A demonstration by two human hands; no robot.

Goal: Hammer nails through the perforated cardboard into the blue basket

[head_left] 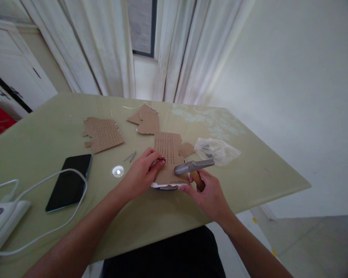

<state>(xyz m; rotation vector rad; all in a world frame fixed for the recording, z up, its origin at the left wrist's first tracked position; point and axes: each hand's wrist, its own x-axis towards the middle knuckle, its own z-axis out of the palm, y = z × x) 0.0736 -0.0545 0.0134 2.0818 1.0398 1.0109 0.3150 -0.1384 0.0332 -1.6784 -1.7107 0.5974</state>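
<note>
My left hand (146,168) is closed in a pinch around some small shiny metal pieces that look like nails (159,160). It rests at the left edge of a piece of brown cardboard (166,175) with rows of small dark holes. My right hand (210,193) is wrapped round the wooden handle of a hammer (193,166), whose grey metal head lies over the cardboard's right side. The thumb of that hand touches the cardboard's near edge, where a white and blue layer shows underneath. A few loose nails (132,156) lie on the table left of the cardboard.
Another holed cardboard piece (106,135) and some torn cardboard (149,121) lie farther back on the table (249,185). A clear plastic bag (219,151) is at the right. Leftward are a small shiny disc (117,171), a phone (69,183), a white cable and a power strip (8,220).
</note>
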